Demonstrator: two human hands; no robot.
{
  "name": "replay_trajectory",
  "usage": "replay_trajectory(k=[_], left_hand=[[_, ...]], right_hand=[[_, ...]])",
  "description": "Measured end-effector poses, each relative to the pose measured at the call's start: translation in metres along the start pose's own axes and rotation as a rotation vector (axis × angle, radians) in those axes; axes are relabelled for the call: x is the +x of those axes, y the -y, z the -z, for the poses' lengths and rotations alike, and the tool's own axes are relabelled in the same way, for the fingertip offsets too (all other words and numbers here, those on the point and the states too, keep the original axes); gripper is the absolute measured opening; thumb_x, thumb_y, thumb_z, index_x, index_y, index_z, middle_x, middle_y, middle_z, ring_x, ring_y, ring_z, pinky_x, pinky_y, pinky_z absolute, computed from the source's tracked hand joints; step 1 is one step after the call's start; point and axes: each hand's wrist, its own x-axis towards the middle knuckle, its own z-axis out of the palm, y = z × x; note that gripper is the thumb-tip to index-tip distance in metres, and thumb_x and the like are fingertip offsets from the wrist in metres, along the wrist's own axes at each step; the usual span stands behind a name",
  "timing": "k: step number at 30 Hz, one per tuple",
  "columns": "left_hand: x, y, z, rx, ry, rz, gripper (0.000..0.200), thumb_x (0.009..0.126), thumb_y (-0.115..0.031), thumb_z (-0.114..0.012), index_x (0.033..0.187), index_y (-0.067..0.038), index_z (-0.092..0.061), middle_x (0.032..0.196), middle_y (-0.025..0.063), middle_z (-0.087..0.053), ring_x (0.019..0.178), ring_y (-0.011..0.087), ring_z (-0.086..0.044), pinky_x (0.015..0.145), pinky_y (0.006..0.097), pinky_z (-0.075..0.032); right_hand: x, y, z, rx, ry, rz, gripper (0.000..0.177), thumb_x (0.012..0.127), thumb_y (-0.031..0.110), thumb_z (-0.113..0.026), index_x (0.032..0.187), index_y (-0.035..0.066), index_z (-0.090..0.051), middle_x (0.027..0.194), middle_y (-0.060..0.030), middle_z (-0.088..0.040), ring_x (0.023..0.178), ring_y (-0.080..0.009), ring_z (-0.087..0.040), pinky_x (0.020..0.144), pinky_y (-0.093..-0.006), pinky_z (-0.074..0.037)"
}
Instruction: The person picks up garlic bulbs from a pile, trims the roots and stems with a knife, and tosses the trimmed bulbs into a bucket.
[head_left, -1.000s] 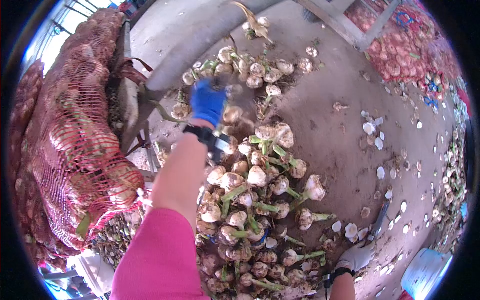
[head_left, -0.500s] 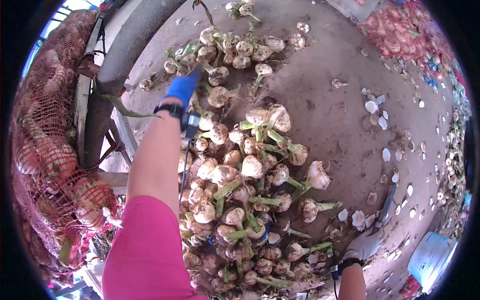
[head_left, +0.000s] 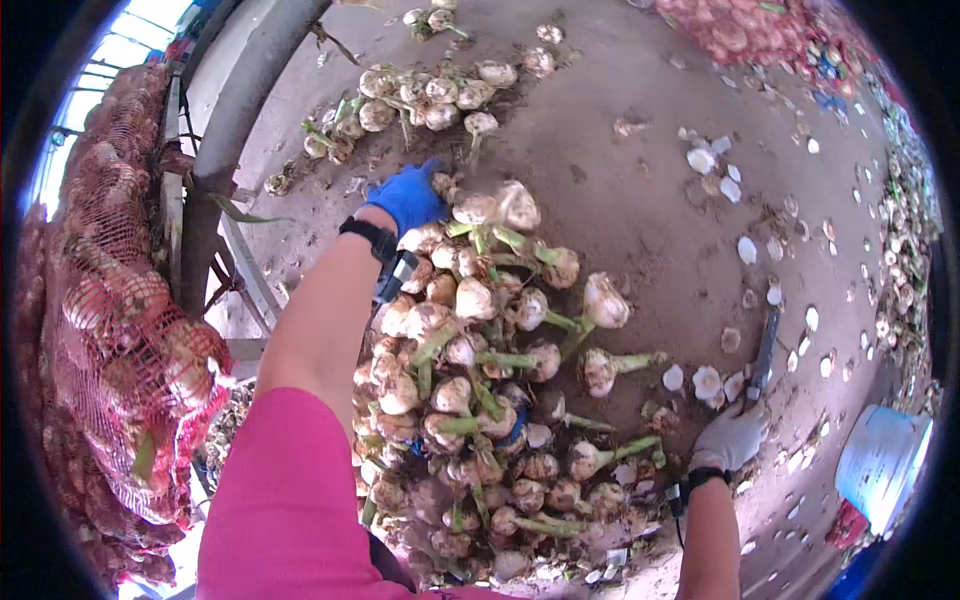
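Note:
My left hand (head_left: 408, 198), in a blue glove, is at the far end of a heap of garlic bulbs (head_left: 475, 300) with green cut stems. Its fingers curl at a soil-stained garlic bulb (head_left: 445, 185); the palm side is hidden. Low on the right, my right hand (head_left: 730, 438), in a whitish glove, is closed around a knife (head_left: 768, 350) whose grey blade points away from me. The knife's handle is mostly covered by the fingers. Pale round root slices (head_left: 707, 382) lie beside the blade.
A smaller cluster of garlic bulbs (head_left: 440, 90) lies farther off on the dirt floor. Red mesh sacks (head_left: 120, 260) stand at left beside a metal post (head_left: 225, 150). Another mesh sack (head_left: 735, 30) lies at far right. A white bucket (head_left: 885, 465) stands at lower right.
My left hand has drawn back toward the near heap, and bulbs lying between the two groups have shifted with it. My right hand keeps hold of the knife. The camera view has shifted slightly.

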Motion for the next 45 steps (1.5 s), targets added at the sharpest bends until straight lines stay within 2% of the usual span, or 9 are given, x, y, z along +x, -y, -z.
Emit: replay_trajectory(k=[4,8,18,20,21,25,31,35,45], left_hand=[[-0.11,-0.103,0.018,0.315,0.129,0.027,0.074,0.074,-0.041,-0.073,0.139,-0.027,-0.041,0.132,0.0147,-0.052,0.122,0.0398,-0.051,0.098,0.0678,-0.034],[-0.169,-0.127,-0.005,0.273,0.378,-0.159,0.08,0.069,-0.007,-0.069,0.143,-0.013,-0.038,0.124,0.0222,-0.057,0.114,0.0415,-0.056,0.096,0.0514,-0.045],[-0.3,-0.175,0.037,0.276,0.774,-0.389,0.082,0.075,-0.01,-0.066,0.149,-0.018,-0.032,0.15,0.0233,-0.032,0.136,0.0317,-0.038,0.112,0.0394,-0.032],[-0.272,-0.158,0.061,0.219,0.771,-0.576,0.069,0.079,-0.018,-0.067,0.144,-0.022,-0.043,0.142,0.0193,-0.047,0.129,0.0285,-0.047,0.107,0.0391,-0.038],[-0.273,-0.214,0.109,0.199,0.737,-0.222,0.057,0.083,-0.024,-0.067,0.138,-0.02,-0.051,0.128,0.0155,-0.06,0.117,0.026,-0.058,0.102,0.0386,-0.044],[-0.168,-0.194,0.096,-0.049,-0.253,-0.726,0.055,0.089,-0.04,-0.064,0.133,-0.008,-0.054,0.122,0.0142,-0.063,0.112,0.0251,-0.061,0.098,0.0384,-0.047],[-0.141,-0.231,-0.01,0.537,0.332,-0.528,0.05,0.088,-0.029,-0.064,0.131,-0.007,-0.054,0.125,0.019,-0.06,0.112,0.0312,-0.06,0.094,0.0411,-0.048],[-0.153,-0.178,-0.016,0.072,0.452,-0.541,0.045,0.087,-0.024,-0.063,0.128,-0.008,-0.055,0.103,0.0199,-0.067,0.093,0.0355,-0.065,0.084,0.0411,-0.052],[-0.188,-0.106,-0.031,0.086,0.113,-0.654,0.033,0.086,-0.009,-0.057,0.118,-0.006,-0.058,0.098,0.0173,-0.067,0.091,0.0314,-0.064,0.082,0.0393,-0.05]], right_hand=[[-0.005,-0.002,0.003,0.041,0.013,0.001,0.041,0.092,0.03,-0.052,0.121,0.002,-0.055,0.11,-0.0208,-0.06,0.102,-0.0394,-0.058,0.081,-0.0494,-0.049],[-0.006,0.005,0.014,0.049,0.106,-0.064,0.042,0.093,0.036,-0.051,0.121,0.005,-0.056,0.11,-0.021,-0.06,0.101,-0.0399,-0.059,0.079,-0.0503,-0.049],[-0.004,-0.011,-0.002,0.136,0.011,0.036,0.037,0.092,0.033,-0.053,0.117,0.006,-0.057,0.11,-0.0191,-0.06,0.106,-0.0363,-0.056,0.085,-0.0467,-0.047],[-0.002,-0.02,0.0,0.215,0.023,0.079,0.038,0.088,0.031,-0.058,0.117,0.006,-0.057,0.11,-0.0191,-0.061,0.103,-0.0375,-0.058,0.083,-0.0474,-0.049],[0.0,-0.027,-0.002,0.251,0.031,0.105,0.039,0.086,0.03,-0.06,0.118,0.006,-0.056,0.109,-0.0191,-0.062,0.101,-0.0381,-0.059,0.082,-0.0478,-0.049],[0.023,-0.079,-0.035,0.996,0.553,0.132,0.037,0.082,0.021,-0.064,0.114,0.004,-0.059,0.098,-0.0157,-0.064,0.092,-0.0248,-0.062,0.079,-0.0352,-0.049],[-0.086,-0.074,-0.011,0.897,0.531,0.404,0.038,0.078,0.023,-0.068,0.11,0.005,-0.058,0.098,-0.0173,-0.063,0.095,-0.034,-0.059,0.085,-0.0405,-0.046],[-0.13,-0.052,-0.028,0.962,0.501,0.364,0.035,0.079,0.02,-0.066,0.108,0.003,-0.057,0.099,-0.0206,-0.062,0.095,-0.0353,-0.058,0.086,-0.0419,-0.045],[-0.201,-0.002,0.074,1.233,0.893,0.185,0.034,0.084,0.015,-0.062,0.114,0.002,-0.052,0.082,-0.0069,-0.059,0.074,-0.0154,-0.053,0.069,-0.0306,-0.046]])
